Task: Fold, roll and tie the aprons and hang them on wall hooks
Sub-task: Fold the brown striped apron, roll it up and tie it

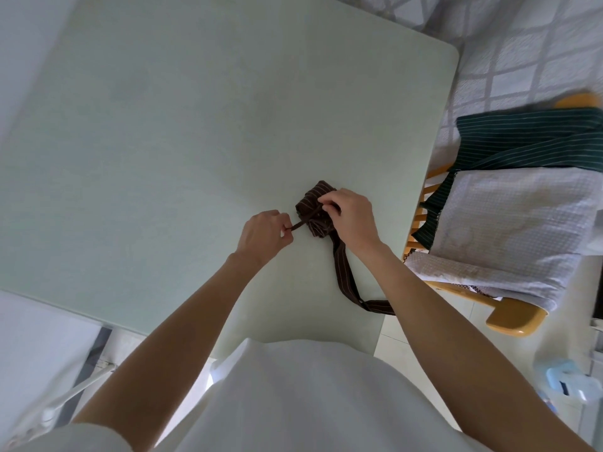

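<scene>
From the head view, a rolled brown pinstriped cloth apron (315, 208) sits on the pale green matte tabletop (195, 125), right of centre, its wide strap (346, 278) trailing toward five o'clock. The left hand (264, 236), at nine o'clock of the roll, pinches the thin brown tie (298, 225) taut. The right hand (349, 220), at three o'clock, pinches the tie on top of the roll. Judged best: pull both ends evenly outward, keeping the roll pinned so the knot cinches without loosening it.

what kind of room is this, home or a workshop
Most likely a home dining or kitchen area: a pale table, a wooden chair draped with a green striped apron and a checked cloth, and a tiled floor.
</scene>
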`<state>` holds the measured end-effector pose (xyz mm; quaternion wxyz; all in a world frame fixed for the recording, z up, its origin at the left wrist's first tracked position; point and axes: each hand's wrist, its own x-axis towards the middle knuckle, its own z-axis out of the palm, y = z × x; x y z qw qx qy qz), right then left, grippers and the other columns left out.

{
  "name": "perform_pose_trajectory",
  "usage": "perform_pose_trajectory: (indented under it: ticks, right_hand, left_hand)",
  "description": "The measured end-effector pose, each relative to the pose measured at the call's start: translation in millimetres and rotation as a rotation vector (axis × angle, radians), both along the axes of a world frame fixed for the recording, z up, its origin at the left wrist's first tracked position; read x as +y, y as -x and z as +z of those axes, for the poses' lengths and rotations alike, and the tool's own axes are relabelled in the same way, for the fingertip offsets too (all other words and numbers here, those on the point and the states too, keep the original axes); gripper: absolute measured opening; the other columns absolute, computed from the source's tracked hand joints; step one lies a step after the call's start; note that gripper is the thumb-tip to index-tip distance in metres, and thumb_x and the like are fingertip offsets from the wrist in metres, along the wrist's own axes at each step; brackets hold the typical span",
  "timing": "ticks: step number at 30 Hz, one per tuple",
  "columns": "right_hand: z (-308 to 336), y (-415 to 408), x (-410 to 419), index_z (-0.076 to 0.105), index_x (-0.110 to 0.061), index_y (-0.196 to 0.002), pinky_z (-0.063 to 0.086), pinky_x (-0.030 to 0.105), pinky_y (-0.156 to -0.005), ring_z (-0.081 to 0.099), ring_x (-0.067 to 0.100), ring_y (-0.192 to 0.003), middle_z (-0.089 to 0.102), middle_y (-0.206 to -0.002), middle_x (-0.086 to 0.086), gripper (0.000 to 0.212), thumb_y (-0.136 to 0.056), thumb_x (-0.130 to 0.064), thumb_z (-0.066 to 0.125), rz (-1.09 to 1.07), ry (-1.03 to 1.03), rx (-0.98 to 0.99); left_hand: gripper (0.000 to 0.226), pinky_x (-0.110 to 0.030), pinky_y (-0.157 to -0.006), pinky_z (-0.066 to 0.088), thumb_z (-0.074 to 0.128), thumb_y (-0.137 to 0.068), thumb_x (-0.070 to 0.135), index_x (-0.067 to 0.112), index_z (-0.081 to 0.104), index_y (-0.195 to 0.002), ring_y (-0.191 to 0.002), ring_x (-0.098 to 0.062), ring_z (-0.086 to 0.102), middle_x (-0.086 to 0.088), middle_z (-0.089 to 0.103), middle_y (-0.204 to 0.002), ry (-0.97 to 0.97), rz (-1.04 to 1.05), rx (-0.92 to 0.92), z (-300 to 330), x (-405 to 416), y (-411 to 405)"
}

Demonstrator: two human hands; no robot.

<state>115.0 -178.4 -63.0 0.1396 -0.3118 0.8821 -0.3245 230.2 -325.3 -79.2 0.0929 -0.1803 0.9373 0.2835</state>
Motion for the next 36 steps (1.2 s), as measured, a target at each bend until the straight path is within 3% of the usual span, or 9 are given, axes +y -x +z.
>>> perform_pose_trajectory:
  ticks: [10,13,16,20,23,26,28,32,36]
  right_hand:
    - [5.3,18.4,-2.3,0.070,-0.008,-0.095,0.043,0.020,-0.072,0.061,0.020,-0.080,0.064,-0.089,0.008,0.014,-0.088,-0.003,0.059,0.025,-0.171,0.007]
    - [6.7,13.6,7.2,0.066,-0.011,-0.106,0.051,0.029,-0.084,0.061,0.015,-0.091,0.066,-0.099,0.005,0.020,-0.088,-0.005,0.059,-0.035,-0.035,-0.060]
    - [8.0,-6.8,38.8,0.052,-0.014,-0.126,0.039,0.023,-0.098,0.048,0.012,-0.114,0.054,-0.123,0.004,0.033,-0.094,-0.020,0.055,-0.172,0.009,-0.140]
    - [-1.6,-65.6,89.5,0.057,-0.011,-0.110,0.041,0.029,-0.087,0.048,0.013,-0.101,0.058,-0.109,0.002,0.031,-0.087,-0.029,0.065,-0.342,-0.121,-0.191]
    - [-15.4,-104.0,117.3,0.059,-0.014,-0.106,0.039,0.032,-0.079,0.050,0.020,-0.097,0.059,-0.105,0.000,0.040,-0.075,-0.033,0.075,-0.203,-0.379,-0.157]
    - [-17.7,-123.2,132.7,0.062,-0.012,-0.100,0.039,0.034,-0.078,0.052,0.028,-0.096,0.059,-0.101,0.005,0.023,-0.081,-0.023,0.069,-0.223,-0.534,-0.089]
    - [-8.4,-127.0,138.9,0.063,-0.011,-0.096,0.042,0.034,-0.075,0.055,0.026,-0.085,0.063,-0.089,0.006,0.014,-0.087,-0.022,0.062,-0.285,-0.477,-0.127]
    - [24.7,-125.7,152.1,0.061,-0.020,-0.095,0.037,0.023,-0.054,0.053,0.012,-0.056,0.060,-0.063,-0.001,0.010,-0.088,-0.028,0.062,-0.335,-0.234,-0.360]
    - [62.7,-123.5,172.9,0.058,-0.031,-0.099,0.045,0.021,-0.062,0.058,0.007,-0.064,0.067,-0.077,0.003,0.016,-0.089,-0.020,0.062,-0.308,0.052,-0.461]
  left_hand:
    - [0.014,-0.030,-0.066,0.044,0.059,-0.081,0.020,0.015,0.069,-0.089,-0.078,-0.025,0.061,0.000,0.067,-0.086,0.014,0.160,-0.089,-11.2,-13.3,1.4]
    - [0.018,-0.032,-0.074,0.049,0.055,-0.091,0.026,0.020,0.069,-0.101,-0.086,-0.020,0.063,0.001,0.068,-0.097,-0.125,0.281,-0.039,-16.5,-13.5,1.4]
    - [0.027,-0.026,-0.076,0.046,0.052,-0.094,0.028,0.020,0.057,-0.119,-0.092,-0.010,0.057,0.003,0.057,-0.113,-0.232,0.367,0.179,-9.4,-6.5,-6.5]
    - [0.023,-0.025,-0.074,0.050,0.054,-0.087,0.006,0.013,0.062,-0.107,-0.090,-0.011,0.057,0.000,0.060,-0.103,-0.239,-0.040,0.463,4.3,24.2,-16.4]
    - [0.033,-0.031,-0.090,0.047,0.057,-0.081,0.001,0.012,0.064,-0.111,-0.105,-0.019,0.056,-0.004,0.062,-0.111,-0.244,-0.520,0.402,-5.3,56.7,-19.6]
    - [0.046,-0.035,-0.108,0.030,0.059,-0.079,0.002,0.011,0.056,-0.124,-0.123,-0.026,0.046,-0.007,0.055,-0.128,-0.120,-0.812,0.228,-17.3,80.5,-21.5]
    - [0.045,-0.032,-0.109,0.022,0.054,-0.086,0.011,0.015,0.050,-0.130,-0.126,-0.024,0.041,-0.004,0.052,-0.131,-0.041,-0.832,0.094,-18.4,88.6,-22.6]
    - [0.023,-0.030,-0.088,0.037,0.050,-0.092,0.027,0.018,0.059,-0.112,-0.099,-0.021,0.056,0.000,0.063,-0.103,0.036,-0.655,0.121,-8.1,89.8,-22.2]
    - [0.017,-0.028,-0.077,0.041,0.058,-0.090,0.031,0.016,0.061,-0.097,-0.075,-0.015,0.056,0.003,0.064,-0.086,-0.054,-0.473,0.209,13.2,82.6,-33.1]
